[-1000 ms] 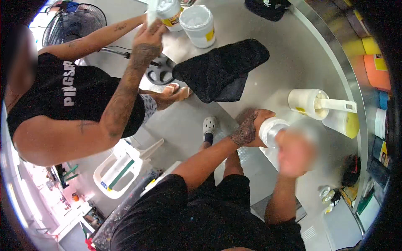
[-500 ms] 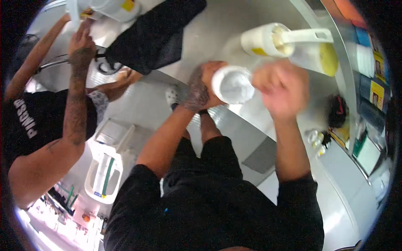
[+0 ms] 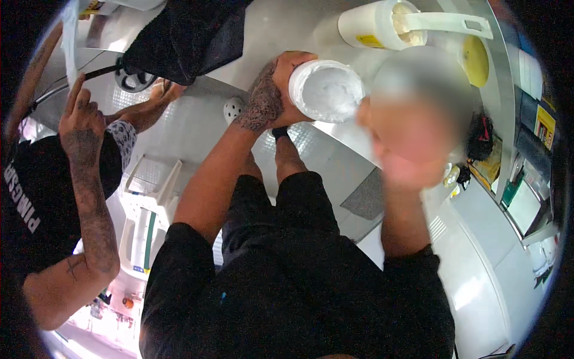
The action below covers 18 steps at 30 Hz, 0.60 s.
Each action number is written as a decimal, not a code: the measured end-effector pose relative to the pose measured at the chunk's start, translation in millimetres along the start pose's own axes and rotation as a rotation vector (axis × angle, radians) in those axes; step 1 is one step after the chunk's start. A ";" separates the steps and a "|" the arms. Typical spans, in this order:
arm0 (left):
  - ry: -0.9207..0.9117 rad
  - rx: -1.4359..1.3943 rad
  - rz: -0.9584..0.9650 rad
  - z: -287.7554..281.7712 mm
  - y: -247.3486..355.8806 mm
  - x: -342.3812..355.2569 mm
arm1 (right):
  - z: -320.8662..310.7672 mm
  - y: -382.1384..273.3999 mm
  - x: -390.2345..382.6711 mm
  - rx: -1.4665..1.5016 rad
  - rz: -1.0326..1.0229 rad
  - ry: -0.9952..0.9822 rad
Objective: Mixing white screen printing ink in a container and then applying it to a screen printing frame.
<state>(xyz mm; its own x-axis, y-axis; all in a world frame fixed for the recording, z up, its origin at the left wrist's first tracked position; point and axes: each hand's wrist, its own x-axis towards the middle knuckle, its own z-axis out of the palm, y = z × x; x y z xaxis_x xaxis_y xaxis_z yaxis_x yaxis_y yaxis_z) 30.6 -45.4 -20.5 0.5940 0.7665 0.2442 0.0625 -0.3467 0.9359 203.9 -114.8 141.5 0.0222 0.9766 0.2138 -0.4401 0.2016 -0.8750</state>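
White tub [image 3: 295, 90] in the left hand [image 3: 280, 87], mouth facing the wearer.
The left grip is closed around the tub's side near the bench [image 3: 278, 36] edge, apparently keeping the mouth clear for the right hand [image 3: 406, 146] beside the rim. The right grip is blurred; its opening and contents cannot be determined. A second tub [image 3: 366, 27] rests beyond, handle [image 3: 448, 24] protruding, presumably for easy reach.

At least five tubs [image 3: 296, 90]: one upper centre, two upper right, two cut off at the upper left edge. One white handle [image 3: 451, 23], upper right. One towel [image 3: 191, 39], upper left. One clog [image 3: 232, 110], left of centre.
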 end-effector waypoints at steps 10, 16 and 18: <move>-0.067 0.062 0.022 -2.0 5.7 3.8 | 9.8 -13.7 16.7 -0.012 0.148 0.151; -0.072 0.063 0.059 -10.8 8.4 4.5 | 20.6 -10.6 16.5 -0.152 0.155 0.285; -0.052 0.054 0.050 -0.5 3.9 1.9 | 16.9 -15.8 15.9 -0.037 0.176 0.272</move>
<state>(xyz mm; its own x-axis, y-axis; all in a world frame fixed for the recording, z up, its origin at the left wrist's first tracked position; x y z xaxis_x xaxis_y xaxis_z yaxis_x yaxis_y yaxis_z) 31.6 -45.0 -16.2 0.6383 0.7187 0.2758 0.0736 -0.4136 0.9075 196.1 -103.7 166.0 0.1902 0.9798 -0.0623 -0.4256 0.0251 -0.9046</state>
